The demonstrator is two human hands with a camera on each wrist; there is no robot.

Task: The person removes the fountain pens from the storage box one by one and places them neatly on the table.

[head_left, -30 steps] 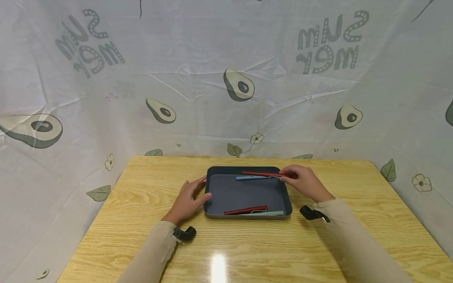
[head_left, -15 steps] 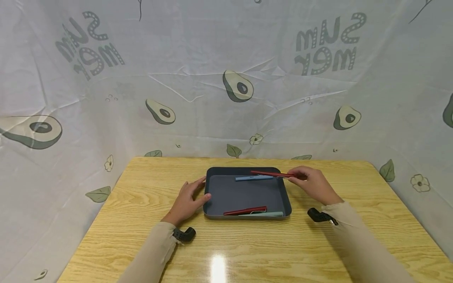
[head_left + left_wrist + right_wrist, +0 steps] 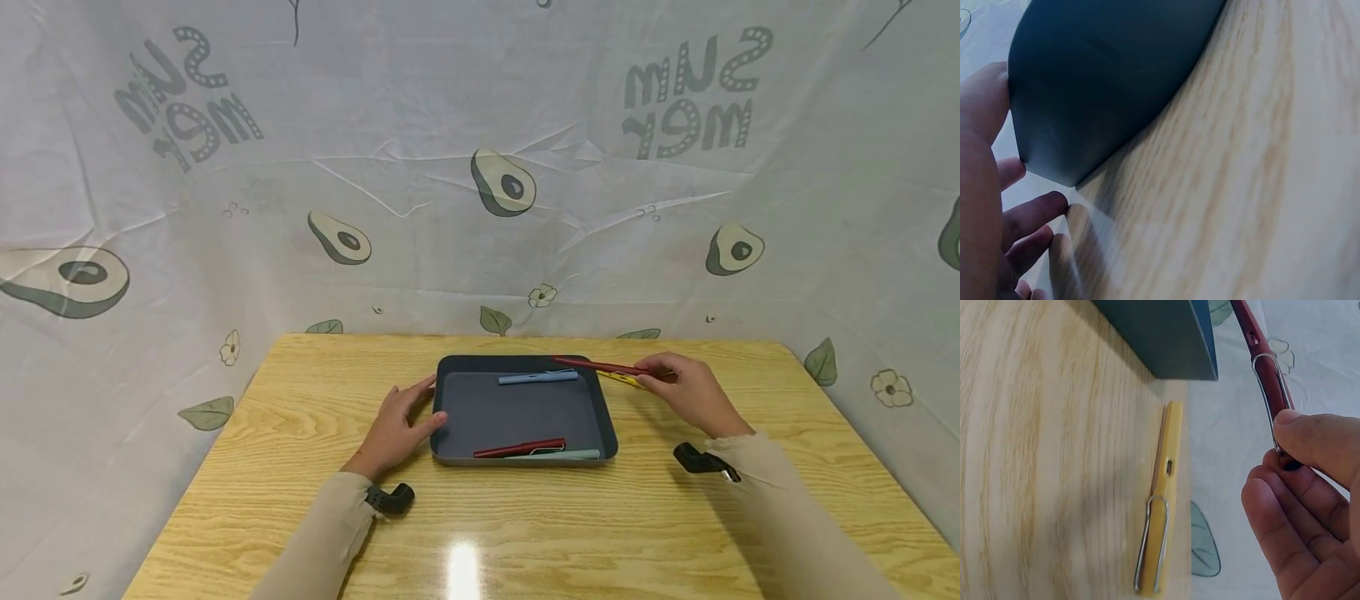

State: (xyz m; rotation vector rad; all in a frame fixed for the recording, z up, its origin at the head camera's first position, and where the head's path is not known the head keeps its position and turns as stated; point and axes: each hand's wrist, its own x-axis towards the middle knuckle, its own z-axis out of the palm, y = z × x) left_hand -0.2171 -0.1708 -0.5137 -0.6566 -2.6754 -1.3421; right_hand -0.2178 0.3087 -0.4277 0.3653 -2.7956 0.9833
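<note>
Head view: right hand [image 3: 688, 390] pinches a red pen [image 3: 606, 367], left hand [image 3: 396, 423] rests spread against the tray [image 3: 517, 412].

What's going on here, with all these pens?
A person's right hand pinches a red pen by one end, raised above the wooden table near the right end of a dark gray tray. The left hand touches the tray's left side. A yellow pen lies on the table just right of the tray. Inside are a blue pen, a second red pen and a pale green pen.
</note>
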